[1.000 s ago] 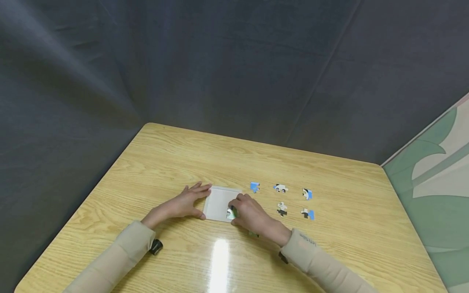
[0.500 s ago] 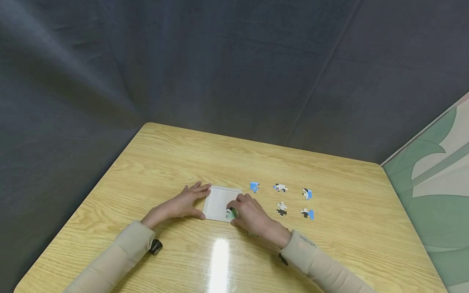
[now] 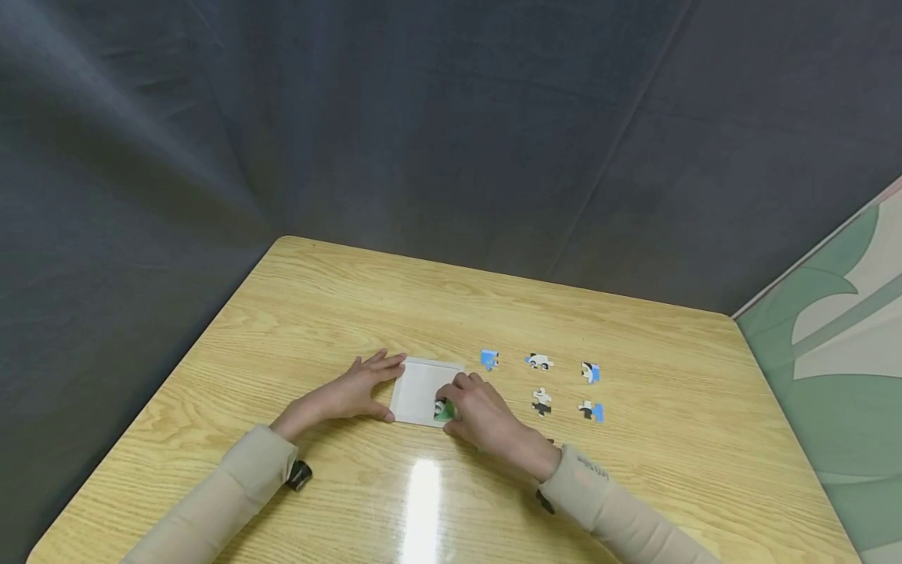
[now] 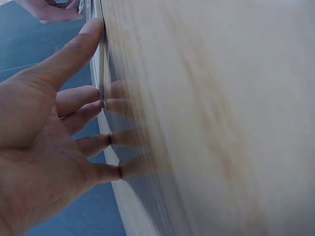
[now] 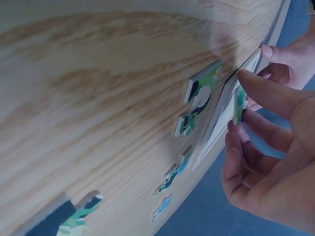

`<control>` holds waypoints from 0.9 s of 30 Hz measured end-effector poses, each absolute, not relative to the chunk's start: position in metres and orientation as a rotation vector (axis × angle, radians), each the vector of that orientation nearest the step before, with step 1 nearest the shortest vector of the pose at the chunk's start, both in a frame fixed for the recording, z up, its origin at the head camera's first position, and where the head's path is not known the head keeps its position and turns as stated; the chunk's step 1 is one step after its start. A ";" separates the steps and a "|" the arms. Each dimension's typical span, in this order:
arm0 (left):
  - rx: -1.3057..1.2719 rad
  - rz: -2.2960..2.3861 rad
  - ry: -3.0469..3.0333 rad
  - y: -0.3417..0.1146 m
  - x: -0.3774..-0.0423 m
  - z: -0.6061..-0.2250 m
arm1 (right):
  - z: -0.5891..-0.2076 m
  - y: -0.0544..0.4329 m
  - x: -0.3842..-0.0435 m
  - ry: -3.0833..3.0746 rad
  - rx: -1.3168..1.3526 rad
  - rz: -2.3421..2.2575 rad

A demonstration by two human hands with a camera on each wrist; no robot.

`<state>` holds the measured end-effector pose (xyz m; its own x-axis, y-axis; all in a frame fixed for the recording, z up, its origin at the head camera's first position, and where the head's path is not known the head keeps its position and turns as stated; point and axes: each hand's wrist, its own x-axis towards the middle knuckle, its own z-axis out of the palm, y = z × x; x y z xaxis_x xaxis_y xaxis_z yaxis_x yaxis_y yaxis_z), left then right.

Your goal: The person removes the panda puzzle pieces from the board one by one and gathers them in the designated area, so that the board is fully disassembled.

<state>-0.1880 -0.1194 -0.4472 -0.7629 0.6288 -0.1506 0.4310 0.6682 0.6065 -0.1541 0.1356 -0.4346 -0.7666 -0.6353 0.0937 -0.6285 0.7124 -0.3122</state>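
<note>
A shallow white square puzzle tray [image 3: 417,388] lies on the wooden table. My left hand [image 3: 352,393] rests against its left side, thumb by the near corner and spread fingers at the far corner. In the left wrist view the thumb of the left hand [image 4: 42,108] touches the tray edge. My right hand [image 3: 486,417] pinches a green, black and white jigsaw piece [image 3: 445,410] at the tray's near right corner. The right wrist view has this jigsaw piece [image 5: 240,103] tilted between thumb and fingers; whether it touches the tray floor I cannot tell.
Right of the tray lie loose jigsaw pieces: a blue piece [image 3: 489,359], a panda-face piece [image 3: 540,362], a blue-and-white piece [image 3: 590,373] and several others. A green piece [image 5: 209,78] lies close beside the tray, hidden under my right hand in the head view. Dark cloth [image 3: 451,141] hangs behind the table.
The jigsaw piece in my right hand has turned and shifted slightly left, with more of its green face showing. My left hand and the tray have stayed in place.
</note>
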 end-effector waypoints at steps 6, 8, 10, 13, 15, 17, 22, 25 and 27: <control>0.847 0.791 2.540 -0.121 -0.188 -0.449 | -0.436 0.135 -0.154 2.919 -1.085 -0.547; 0.851 0.788 2.540 -0.121 -0.189 -0.449 | -0.436 0.135 -0.154 2.925 -1.093 -0.550; 0.852 0.787 2.536 -0.121 -0.189 -0.449 | -0.436 0.135 -0.154 2.930 -1.105 -0.557; 0.857 0.788 2.537 -0.121 -0.189 -0.450 | -0.434 0.137 -0.153 2.942 -1.119 -0.581; 0.853 0.791 2.537 -0.121 -0.189 -0.449 | -0.433 0.140 -0.153 2.957 -1.129 -0.595; 0.852 0.791 2.544 -0.121 -0.189 -0.449 | -0.432 0.144 -0.152 2.970 -1.138 -0.610; 0.829 0.796 2.541 -0.120 -0.188 -0.447 | -0.433 0.154 -0.150 2.968 -1.138 -0.668; 0.826 0.802 2.532 -0.120 -0.187 -0.445 | -0.434 0.161 -0.148 2.976 -1.123 -0.685; 0.833 0.805 2.527 -0.120 -0.186 -0.445 | -0.434 0.165 -0.146 2.990 -1.114 -0.693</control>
